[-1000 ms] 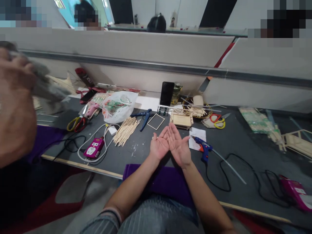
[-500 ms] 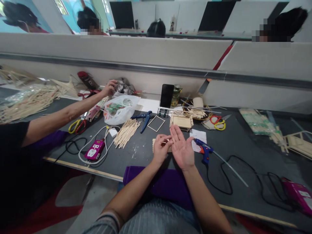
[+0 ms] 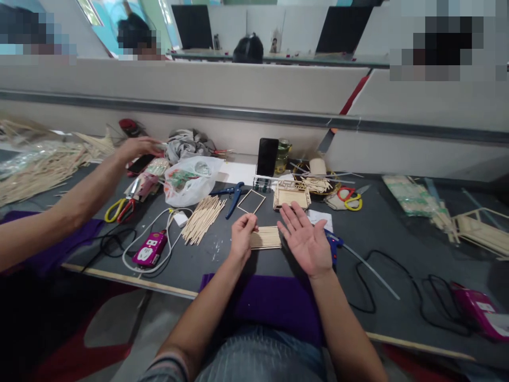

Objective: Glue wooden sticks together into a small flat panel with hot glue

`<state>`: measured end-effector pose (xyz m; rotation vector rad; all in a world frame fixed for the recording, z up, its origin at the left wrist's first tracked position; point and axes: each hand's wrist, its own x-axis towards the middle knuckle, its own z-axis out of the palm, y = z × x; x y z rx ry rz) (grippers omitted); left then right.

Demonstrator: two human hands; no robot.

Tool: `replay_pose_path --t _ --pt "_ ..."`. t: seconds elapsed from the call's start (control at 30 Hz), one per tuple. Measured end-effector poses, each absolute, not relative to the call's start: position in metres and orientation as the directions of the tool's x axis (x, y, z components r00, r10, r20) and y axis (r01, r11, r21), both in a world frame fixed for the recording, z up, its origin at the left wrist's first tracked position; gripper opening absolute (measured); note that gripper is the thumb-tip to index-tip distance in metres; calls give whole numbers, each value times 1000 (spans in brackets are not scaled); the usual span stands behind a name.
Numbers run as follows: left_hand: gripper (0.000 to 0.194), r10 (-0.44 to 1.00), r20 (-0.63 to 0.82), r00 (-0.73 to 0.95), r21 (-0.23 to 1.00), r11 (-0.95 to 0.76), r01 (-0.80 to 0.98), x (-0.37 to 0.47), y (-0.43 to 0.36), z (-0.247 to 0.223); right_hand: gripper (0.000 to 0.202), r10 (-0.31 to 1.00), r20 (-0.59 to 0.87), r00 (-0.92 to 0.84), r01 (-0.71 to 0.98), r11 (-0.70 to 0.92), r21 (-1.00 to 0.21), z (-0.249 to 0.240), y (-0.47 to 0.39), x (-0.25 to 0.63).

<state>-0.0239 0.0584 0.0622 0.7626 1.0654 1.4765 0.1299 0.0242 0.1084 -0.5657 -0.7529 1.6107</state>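
Observation:
My left hand (image 3: 242,236) is closed in a pinch beside the left end of a flat panel of wooden sticks (image 3: 265,237); whatever its fingertips hold, if anything, is too small to make out. Palm up, my right hand (image 3: 305,241) is open with its fingers spread, over the panel's right end, and nothing lies in it. Behind my hands are a thin square stick frame (image 3: 252,191) and a small box-like stick model (image 3: 292,196). A blue glue gun (image 3: 334,245) lies partly hidden behind my right hand, with a clear glue stick (image 3: 371,271) in it.
Loose sticks (image 3: 204,220), a blue cutter (image 3: 234,199), a plastic bag (image 3: 193,180) and a pink power box (image 3: 150,248) lie to the left. A co-worker's arm (image 3: 79,196) reaches in there. A phone (image 3: 267,156) stands behind; scissors (image 3: 350,199) and cables lie right.
My hands have moved apart, the left one leftward and the right one rightward, uncovering the stick panel. The co-worker's hand has drawn back left from the grey cloth. The view has shifted slightly.

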Motion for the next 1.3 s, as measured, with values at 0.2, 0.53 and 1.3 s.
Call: replay_pose_path --t 0.2,0.53,1.3 --pt "39 966 -138 -219 870 13 -494 -40 68 69 49 984 -22 -174 -448 -99 -888 105 26 128" --pt "35 786 -140 -602 840 -228 -493 -136 109 88 8 870 336 361 119 314 -942 196 29 185" --pt "72 880 381 -284 462 85 883 -233 327 137 32 799 407 -443 562 601 -568 138 86 143"
